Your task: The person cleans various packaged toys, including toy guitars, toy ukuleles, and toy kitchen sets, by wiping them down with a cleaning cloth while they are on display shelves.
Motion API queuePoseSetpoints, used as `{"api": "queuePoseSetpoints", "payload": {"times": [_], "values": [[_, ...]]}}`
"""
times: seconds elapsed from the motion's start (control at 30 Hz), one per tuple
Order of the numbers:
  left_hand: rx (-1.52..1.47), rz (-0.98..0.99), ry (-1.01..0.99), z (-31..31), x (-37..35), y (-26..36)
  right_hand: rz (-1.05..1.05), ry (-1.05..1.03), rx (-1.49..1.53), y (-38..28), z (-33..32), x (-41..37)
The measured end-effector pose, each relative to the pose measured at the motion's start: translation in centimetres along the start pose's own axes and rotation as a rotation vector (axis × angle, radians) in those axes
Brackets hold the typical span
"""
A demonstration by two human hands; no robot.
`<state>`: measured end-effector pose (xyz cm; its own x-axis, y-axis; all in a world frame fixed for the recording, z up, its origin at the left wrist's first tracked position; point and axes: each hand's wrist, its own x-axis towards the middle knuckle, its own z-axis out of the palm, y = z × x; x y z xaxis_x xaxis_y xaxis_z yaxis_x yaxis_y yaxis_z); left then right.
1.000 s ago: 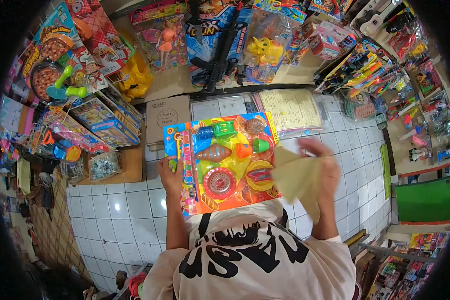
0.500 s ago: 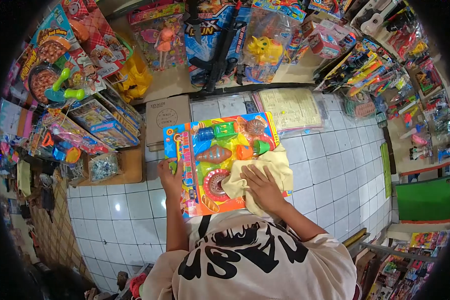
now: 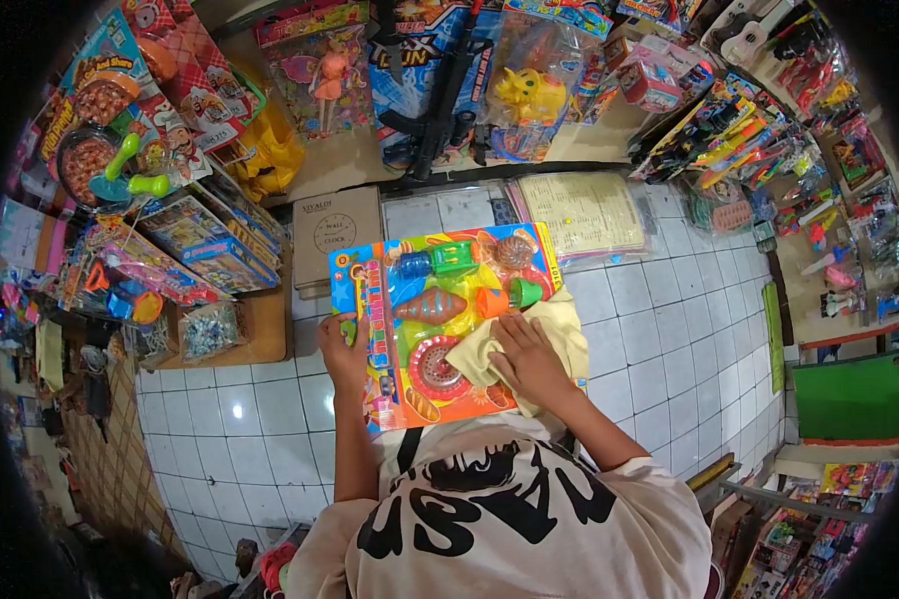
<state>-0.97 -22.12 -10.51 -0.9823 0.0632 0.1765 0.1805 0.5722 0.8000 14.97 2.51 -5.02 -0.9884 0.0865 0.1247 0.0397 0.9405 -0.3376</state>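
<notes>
A carded toy food set (image 3: 432, 304) in a clear blister lies tilted in front of the body. Its card is bright blue, orange and yellow, with a pink round dish, a croissant shape and small cups under the plastic. My left hand (image 3: 344, 351) is closed on the card's left edge, thumb on the front; the fingertips behind are hidden. On the card's right side lies a pale yellow cloth (image 3: 567, 339), partly bunched. My right hand (image 3: 531, 361) rests flat on this cloth, fingers stretched out, pressing it against the blister.
Behind the set, a brown wall clock box (image 3: 335, 225) and a plastic-wrapped stack of printed sheets (image 3: 584, 215) lie on the white tiled surface (image 3: 235, 439). Packaged toys line the back, including a black toy gun (image 3: 445, 110). Boxed toys (image 3: 205, 245) stand at left.
My right hand has slid a little up and left across the blister, the cloth shifting with it and uncovering the lower right of the card. My left hand keeps its hold.
</notes>
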Motion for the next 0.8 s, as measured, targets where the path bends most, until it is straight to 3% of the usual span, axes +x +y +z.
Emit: {"api": "queuePoseSetpoints", "payload": {"times": [0.2, 0.3, 0.33, 0.43, 0.53, 0.63, 0.8], "values": [[-0.014, 0.075, 0.036, 0.6, 0.0, -0.6, -0.073, -0.152, 0.003, 0.5, -1.7, 1.4], [-0.007, 0.061, 0.027, 0.4, -0.1, -0.2, -0.056, -0.239, 0.268, 1.4, -4.2, 2.0], [0.002, 0.061, 0.025, 0.2, -0.2, -0.1, -0.053, -0.059, 0.300, 1.9, -4.8, 1.7], [0.021, 0.071, 0.019, 0.3, -0.2, -0.1, 0.209, 0.139, 0.078, 1.7, -6.9, 1.5], [0.020, 0.064, 0.013, 0.4, -0.2, 0.0, 0.149, 0.256, -0.027, 0.8, -5.8, 2.0], [-0.023, 0.015, -0.004, 0.2, -0.1, 0.4, 0.067, -0.054, -0.059, 0.2, -2.5, 1.5], [0.007, 0.054, 0.022, 0.3, -0.3, -0.6, 0.034, -0.103, -0.189, -0.5, -0.8, 1.8]]}}
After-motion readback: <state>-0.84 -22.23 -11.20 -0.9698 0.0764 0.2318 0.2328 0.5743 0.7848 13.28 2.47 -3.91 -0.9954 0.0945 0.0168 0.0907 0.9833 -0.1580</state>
